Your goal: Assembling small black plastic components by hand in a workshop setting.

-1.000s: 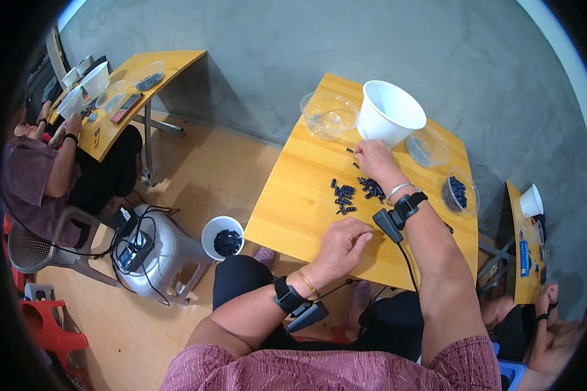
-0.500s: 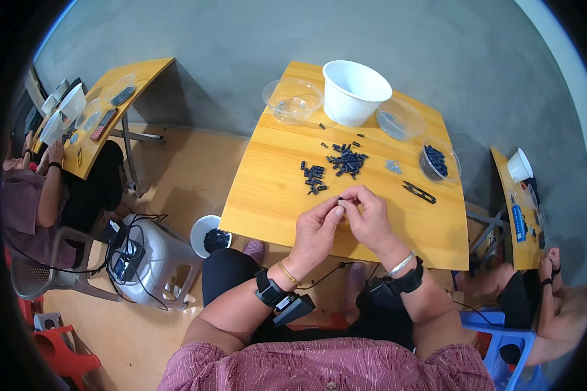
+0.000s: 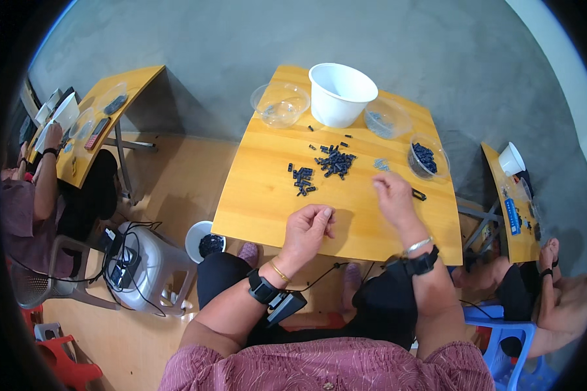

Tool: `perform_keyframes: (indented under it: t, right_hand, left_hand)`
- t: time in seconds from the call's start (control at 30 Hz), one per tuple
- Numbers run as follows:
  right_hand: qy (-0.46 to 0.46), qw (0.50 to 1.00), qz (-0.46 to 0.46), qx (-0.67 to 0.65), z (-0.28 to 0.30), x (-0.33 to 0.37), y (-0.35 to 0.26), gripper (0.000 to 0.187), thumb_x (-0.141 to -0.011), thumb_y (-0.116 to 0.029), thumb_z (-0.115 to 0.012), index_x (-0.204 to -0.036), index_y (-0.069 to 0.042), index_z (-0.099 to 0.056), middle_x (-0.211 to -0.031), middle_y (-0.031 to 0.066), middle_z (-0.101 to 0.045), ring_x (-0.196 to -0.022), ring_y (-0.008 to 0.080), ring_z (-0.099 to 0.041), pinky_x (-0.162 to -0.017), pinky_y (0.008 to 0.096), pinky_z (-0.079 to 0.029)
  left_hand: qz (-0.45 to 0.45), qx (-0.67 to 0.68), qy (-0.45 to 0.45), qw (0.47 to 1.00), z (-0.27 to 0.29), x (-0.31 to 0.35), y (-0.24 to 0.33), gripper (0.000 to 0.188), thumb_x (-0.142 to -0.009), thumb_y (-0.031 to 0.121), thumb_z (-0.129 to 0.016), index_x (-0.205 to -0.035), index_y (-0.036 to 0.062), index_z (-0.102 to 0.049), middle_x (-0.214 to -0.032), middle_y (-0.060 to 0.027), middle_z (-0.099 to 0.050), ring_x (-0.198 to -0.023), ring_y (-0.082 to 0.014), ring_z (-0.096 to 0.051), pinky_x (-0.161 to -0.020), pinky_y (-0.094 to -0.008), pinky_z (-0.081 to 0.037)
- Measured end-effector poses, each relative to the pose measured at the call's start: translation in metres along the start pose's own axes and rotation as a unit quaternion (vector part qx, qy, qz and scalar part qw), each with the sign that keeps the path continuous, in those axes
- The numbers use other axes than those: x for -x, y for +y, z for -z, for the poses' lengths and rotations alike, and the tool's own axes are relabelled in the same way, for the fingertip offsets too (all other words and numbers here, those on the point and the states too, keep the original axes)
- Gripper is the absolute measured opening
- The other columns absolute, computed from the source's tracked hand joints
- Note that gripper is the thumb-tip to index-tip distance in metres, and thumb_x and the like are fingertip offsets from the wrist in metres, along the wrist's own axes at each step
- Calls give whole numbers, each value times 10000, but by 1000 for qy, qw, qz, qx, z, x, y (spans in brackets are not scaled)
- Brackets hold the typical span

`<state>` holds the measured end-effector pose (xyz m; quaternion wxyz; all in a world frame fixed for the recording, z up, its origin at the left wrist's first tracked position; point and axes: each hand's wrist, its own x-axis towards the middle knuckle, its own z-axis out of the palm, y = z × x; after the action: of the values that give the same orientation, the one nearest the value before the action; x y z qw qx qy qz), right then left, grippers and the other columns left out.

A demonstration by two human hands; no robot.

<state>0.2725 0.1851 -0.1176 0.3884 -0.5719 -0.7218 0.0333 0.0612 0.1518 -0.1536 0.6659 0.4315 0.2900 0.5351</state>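
Note:
My left hand [image 3: 308,229] is over the near part of the wooden table [image 3: 248,208], its fingers curled with the thumb against them; what they hold, if anything, is hidden. My right hand [image 3: 396,197] is farther right, fingers drawn together just short of a small pile of grey pieces [image 3: 381,164]. Any object in its fingertips is too small to make out. Black thread snips [image 3: 419,194] lie partly behind this hand. Small black cylindrical pieces form a larger pile [image 3: 336,162] mid-table and a smaller group [image 3: 302,180] to its left.
Along the back stand a clear bowl [image 3: 280,107], a white tub [image 3: 342,98] and a clear tub [image 3: 386,119]. A clear tub of dark pieces [image 3: 425,158] is at right. A white bucket [image 3: 205,242] stands on the floor at left. Other people sit at side tables.
My hands have come apart from their pinch together. The right has moved away and right, toward the grey pieces, covering part of the snips. The left has lowered slightly towards me.

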Motion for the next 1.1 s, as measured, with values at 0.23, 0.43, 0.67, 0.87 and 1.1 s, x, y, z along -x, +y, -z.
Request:
perform_keyframes:
  t: [0.23, 0.43, 0.67, 0.87, 1.1]
  right_hand:
    - [-55, 994, -32, 87, 13, -27, 55, 71, -744, -52, -560, -797, -6, -572, -779, 166, -592, -763, 339, -556, -683, 394, -450]
    - [-83, 986, 33, 141, -7, -44, 56, 38, -739, -57, -565, -753, -23, -558, -779, 145, -574, -810, 327, -525, -729, 402, -424]
    - [-113, 979, 24, 169, -13, -47, 50, 39, -730, -55, -568, -733, -28, -540, -790, 131, -568, -838, 323, -515, -744, 416, -409]
    - [-128, 962, 112, 213, -14, -38, 33, 21, -726, -26, -544, -747, -31, -542, -791, 132, -565, -837, 319, -513, -752, 410, -407]
    - [-177, 970, 87, 143, -16, -22, 27, 42, -730, -8, -532, -764, -16, -556, -772, 152, -565, -802, 342, -522, -730, 417, -424]
  left_hand:
    - [16, -11, -17, 1000, 0, -1, 0, 160, -888, 98, -514, -931, -39, -586, -726, -40, -559, -565, -68, -495, -526, -209, -473]
    - [21, -34, -25, 999, 0, -2, -2, 159, -874, 84, -540, -964, -40, -580, -756, -41, -573, -618, -71, -515, -581, -238, -517]
    - [20, -33, -48, 998, 1, -3, -1, 148, -871, 86, -545, -956, -28, -589, -746, -30, -573, -620, -70, -523, -583, -230, -509]
    - [31, -37, -56, 997, 1, -2, 0, 149, -874, 90, -542, -949, -29, -592, -738, -32, -574, -610, -72, -528, -568, -218, -492]
    - [25, -81, -66, 994, 2, -2, 0, 152, -874, 79, -536, -957, -37, -586, -746, -35, -578, -612, -79, -538, -572, -213, -483]
